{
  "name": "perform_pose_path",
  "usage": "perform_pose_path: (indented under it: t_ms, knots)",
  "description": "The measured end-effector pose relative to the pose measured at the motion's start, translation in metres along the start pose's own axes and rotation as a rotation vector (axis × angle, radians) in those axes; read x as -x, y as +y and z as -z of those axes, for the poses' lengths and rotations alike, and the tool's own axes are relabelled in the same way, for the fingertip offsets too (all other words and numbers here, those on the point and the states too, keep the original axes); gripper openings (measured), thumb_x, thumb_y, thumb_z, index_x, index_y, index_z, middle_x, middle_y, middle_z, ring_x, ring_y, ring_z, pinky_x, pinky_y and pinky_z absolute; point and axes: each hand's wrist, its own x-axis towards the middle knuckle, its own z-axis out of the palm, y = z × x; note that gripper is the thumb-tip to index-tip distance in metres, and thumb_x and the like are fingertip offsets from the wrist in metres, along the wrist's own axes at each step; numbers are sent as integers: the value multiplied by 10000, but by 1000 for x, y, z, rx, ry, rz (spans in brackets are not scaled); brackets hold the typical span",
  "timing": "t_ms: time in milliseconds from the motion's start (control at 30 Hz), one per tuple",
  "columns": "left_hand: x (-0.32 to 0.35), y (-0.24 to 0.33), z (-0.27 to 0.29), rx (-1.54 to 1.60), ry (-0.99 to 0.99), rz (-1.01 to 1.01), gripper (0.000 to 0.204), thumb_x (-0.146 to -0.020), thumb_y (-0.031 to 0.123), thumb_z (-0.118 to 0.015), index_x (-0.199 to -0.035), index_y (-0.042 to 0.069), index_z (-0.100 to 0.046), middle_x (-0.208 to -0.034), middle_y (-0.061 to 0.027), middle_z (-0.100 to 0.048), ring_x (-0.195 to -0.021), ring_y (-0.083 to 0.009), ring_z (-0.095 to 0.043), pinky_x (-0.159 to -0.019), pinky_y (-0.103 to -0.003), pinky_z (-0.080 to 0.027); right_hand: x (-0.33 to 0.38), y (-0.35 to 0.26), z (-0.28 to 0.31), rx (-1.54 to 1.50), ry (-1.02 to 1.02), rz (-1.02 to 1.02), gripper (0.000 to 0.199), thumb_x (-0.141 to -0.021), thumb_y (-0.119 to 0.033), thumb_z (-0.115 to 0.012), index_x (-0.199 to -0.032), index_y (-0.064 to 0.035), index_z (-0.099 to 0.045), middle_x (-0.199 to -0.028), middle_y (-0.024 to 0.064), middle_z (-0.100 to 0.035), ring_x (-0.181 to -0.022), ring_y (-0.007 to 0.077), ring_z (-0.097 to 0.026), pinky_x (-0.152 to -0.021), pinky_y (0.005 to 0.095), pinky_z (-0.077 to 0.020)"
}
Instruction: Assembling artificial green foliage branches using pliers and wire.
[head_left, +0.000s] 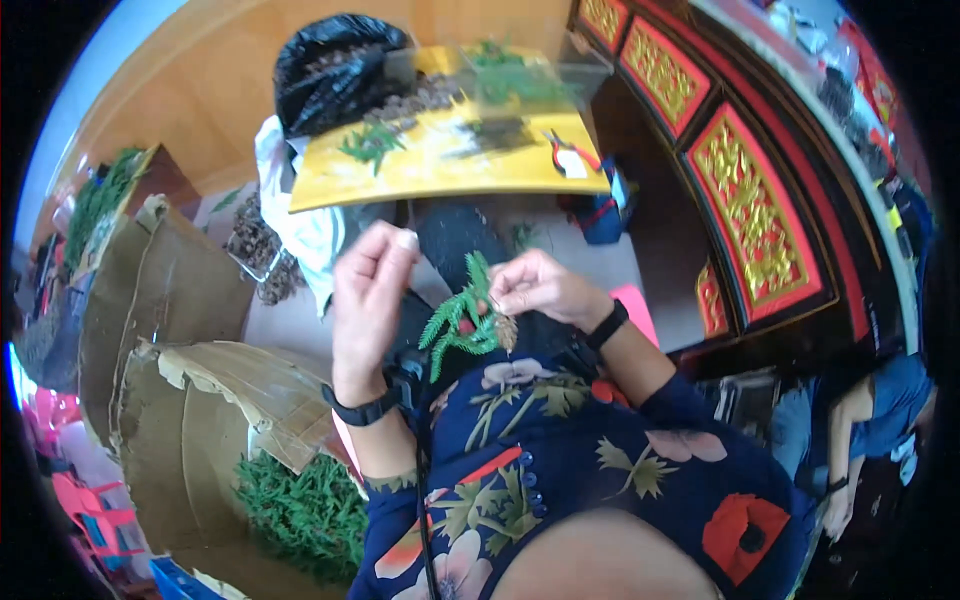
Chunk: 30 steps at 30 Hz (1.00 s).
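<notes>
My right hand (540, 287) pinches a small green artificial fern sprig (462, 320) with a little brown pine cone (506, 330) at its base, held above my lap. My left hand (368, 300) is raised beside the sprig, thumb and fingers pinched together at the top; I cannot tell whether something thin is between them. Both wrists wear black bands. My sleeves are dark blue with a flower print.
A yellow table (450, 165) ahead carries green sprigs, brown cones, a clear box and red-handled pliers (572, 152). A black bag (330, 65) sits at its left. Cardboard boxes (200, 420) at my left hold green sprigs. A red and gold cabinet (750, 200) stands right; another person (860, 420) sits lower right.
</notes>
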Motion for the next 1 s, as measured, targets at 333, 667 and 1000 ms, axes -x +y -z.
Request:
perform_pose_path:
  t_ms: [333,667,1000]
  knots:
    - [22,23,-16,-348,-76,-241,141,-819,97,-597,-918,0,-624,-790,-112,-605,-746,-187,-607,-669,-281,-471,-1,-36,-23,-31,384,-123,88,-801,-71,-593,-754,2,-607,-763,2,-550,-668,63,-476,-622,192,-368]
    - [4,-11,-16,-346,27,-174,118,-819,71,-588,-912,2,-613,-757,-81,-593,-708,-146,-581,-629,-281,-457,-32,-55,-11,453,239,55,96,-790,-76,-621,-763,17,-619,-759,3,-525,-708,76,-473,-659,210,-367]
    - [-3,-28,-18,127,232,124,142,-869,60,-577,-986,-6,-621,-831,-1,-613,-711,-65,-542,-671,-178,-422,-39,-37,-3,177,477,155,107,-834,-51,-595,-861,44,-638,-1083,93,-592,-858,97,-549,-783,221,-420]
